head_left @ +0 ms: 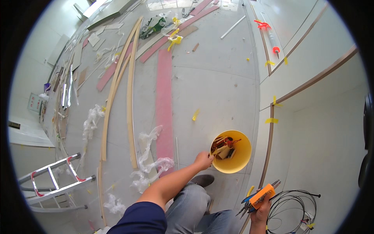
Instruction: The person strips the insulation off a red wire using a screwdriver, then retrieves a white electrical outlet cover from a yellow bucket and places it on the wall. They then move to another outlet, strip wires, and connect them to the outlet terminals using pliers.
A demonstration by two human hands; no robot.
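Grey floor littered: long pale wood strips, pink board, crumpled clear plastic wrap. Your left hand clenched on rim of round yellow plastic bucket holding loose tools. Your right hand grasping orange-handled pliers beside black wire coil.

Risks: bucket tipping under one-sided pull; wire or wrap snagging feet. Open floor beyond bucket; white wall panel close on right.

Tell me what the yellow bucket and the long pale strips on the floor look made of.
Yellow bucket: likely plastic; even, saturated colour, smooth, slightly glossy wall, thin rim under the left hand. Long pale strips: probably wood or wood-composite trim; matte tan faces, thin and long. Grain is too small to confirm.
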